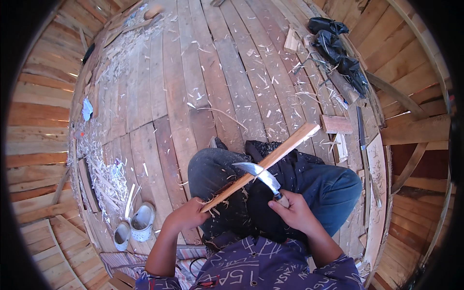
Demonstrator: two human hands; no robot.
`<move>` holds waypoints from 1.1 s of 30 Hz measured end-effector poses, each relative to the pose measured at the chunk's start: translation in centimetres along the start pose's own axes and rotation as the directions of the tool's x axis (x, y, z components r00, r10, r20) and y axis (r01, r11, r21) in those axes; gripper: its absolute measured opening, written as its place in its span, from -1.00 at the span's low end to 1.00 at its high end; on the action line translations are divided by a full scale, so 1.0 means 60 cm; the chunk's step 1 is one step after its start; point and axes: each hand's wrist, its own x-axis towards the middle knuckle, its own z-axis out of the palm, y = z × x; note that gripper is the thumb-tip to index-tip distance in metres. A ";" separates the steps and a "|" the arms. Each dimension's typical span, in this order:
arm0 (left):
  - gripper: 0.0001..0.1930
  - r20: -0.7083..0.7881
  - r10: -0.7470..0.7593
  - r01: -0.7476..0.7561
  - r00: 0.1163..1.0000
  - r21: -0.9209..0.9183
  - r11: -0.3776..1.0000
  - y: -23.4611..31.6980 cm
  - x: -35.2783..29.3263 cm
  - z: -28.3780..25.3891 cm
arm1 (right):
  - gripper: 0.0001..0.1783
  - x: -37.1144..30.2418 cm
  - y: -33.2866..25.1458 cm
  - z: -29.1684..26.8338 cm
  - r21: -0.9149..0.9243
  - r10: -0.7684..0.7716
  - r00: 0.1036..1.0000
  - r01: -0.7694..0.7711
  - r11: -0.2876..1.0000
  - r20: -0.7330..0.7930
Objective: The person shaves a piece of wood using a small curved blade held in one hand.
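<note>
My left hand [187, 215] is closed around the lower end of a long, split wooden stick [285, 148]. The stick slants up and to the right across my lap, and its far end is pale and rough. In my right hand [293, 210] is the handle of a knife with a curved, shiny blade [267, 178]. The blade crosses the stick near its middle, its tip pointing left; whether the edge bites into the wood I cannot tell. Small curls of shaved wood cling near the lower part of the stick. Under it are my crossed legs in blue jeans [333, 193].
Wood shavings [108, 169] lie scattered over the plank floor [179, 82], thickest at the left. Grey clogs [142, 222] stand at the lower left beside a striped cloth [113, 261]. Black plastic bags [333, 46], a wood block [337, 124] and a long dark blade [360, 126] are at the right.
</note>
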 end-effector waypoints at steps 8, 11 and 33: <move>-0.76 -0.035 -0.017 0.017 0.999 0.003 1.000 -0.010 0.005 0.002 | -0.69 0.000 -0.008 -0.004 0.550 0.227 0.903 -0.406 0.730 0.365; -0.75 -0.056 -0.038 0.039 0.998 0.014 0.999 -0.014 0.001 0.006 | -0.68 0.005 0.020 0.031 0.333 0.101 0.995 -0.101 0.938 0.020; -0.79 -0.084 0.055 -0.047 0.995 0.100 0.994 0.003 -0.001 0.003 | -0.60 -0.003 0.022 -0.139 0.412 0.054 0.734 0.317 0.855 -0.677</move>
